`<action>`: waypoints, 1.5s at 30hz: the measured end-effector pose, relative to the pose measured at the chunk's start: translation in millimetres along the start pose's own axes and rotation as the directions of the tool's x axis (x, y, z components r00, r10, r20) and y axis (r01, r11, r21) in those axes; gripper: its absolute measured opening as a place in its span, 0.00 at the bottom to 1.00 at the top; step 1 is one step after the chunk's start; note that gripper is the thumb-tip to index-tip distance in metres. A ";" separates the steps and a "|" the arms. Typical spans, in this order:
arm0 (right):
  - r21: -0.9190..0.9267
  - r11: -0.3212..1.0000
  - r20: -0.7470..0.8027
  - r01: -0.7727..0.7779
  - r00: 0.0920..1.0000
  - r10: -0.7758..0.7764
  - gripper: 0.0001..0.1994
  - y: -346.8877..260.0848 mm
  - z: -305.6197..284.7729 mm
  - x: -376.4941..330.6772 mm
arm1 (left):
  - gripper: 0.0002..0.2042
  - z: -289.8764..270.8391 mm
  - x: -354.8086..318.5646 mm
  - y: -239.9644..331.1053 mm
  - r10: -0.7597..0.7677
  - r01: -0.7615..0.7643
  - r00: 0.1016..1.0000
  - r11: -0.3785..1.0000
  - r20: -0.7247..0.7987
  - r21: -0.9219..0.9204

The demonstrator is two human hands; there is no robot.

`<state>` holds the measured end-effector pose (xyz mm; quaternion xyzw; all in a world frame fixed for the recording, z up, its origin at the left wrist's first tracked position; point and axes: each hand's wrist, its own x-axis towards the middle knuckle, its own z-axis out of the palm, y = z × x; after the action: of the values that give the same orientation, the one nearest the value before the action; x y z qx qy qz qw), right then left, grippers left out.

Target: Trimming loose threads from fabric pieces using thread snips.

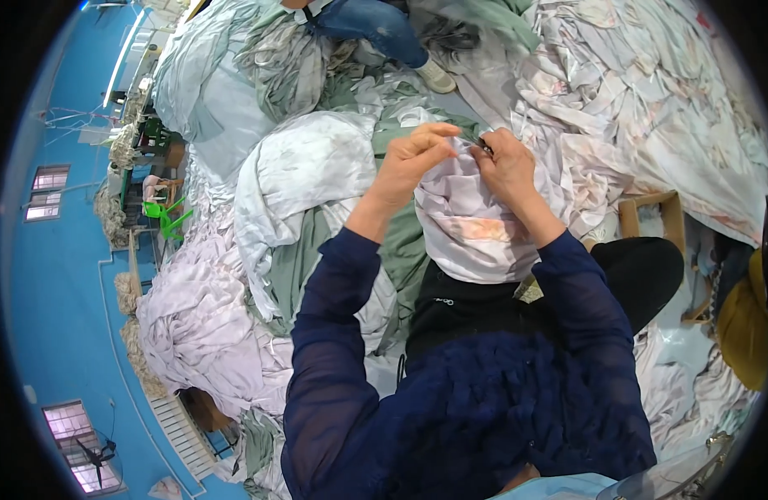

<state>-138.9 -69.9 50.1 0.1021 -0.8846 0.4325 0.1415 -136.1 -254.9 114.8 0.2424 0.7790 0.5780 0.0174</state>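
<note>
Bright, even daylight; windows (pixel 49 190) at nine o'clock and tube light (pixel 124 52) at eleven. Soft shadows in fabric folds. Heavy fisheye bending, black vignette round rim. Centre sharp, edges slightly smeared.

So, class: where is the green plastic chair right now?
In the head view, the green chair stands far to the person's left, by the blue wall, just beyond the heap of pale cloth.

No packages, labels, signs or screens around me; only heaped cloth on every side.
</note>
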 end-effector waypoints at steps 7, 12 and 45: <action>0.199 0.976 -0.083 -0.083 0.991 0.101 0.07 11.5 1.4 2.6 | 0.09 29.1 3.0 -25.3 -0.325 0.197 0.919 0.869 -0.224 -0.454; 0.191 0.979 -0.090 -0.078 0.991 0.097 0.08 3.1 5.6 -4.8 | 0.04 29.8 2.6 -34.9 -0.020 0.134 0.931 0.947 -0.364 0.291; 0.400 0.910 -0.248 -0.113 0.942 0.226 0.08 23.9 4.5 -18.8 | 0.11 35.8 22.9 -30.8 -0.120 0.176 0.980 0.896 -0.159 0.407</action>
<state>-129.1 -57.9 23.5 -0.0146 -0.7592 0.6165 0.2081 -156.3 -220.5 80.7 0.1423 0.9004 0.4089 -0.0418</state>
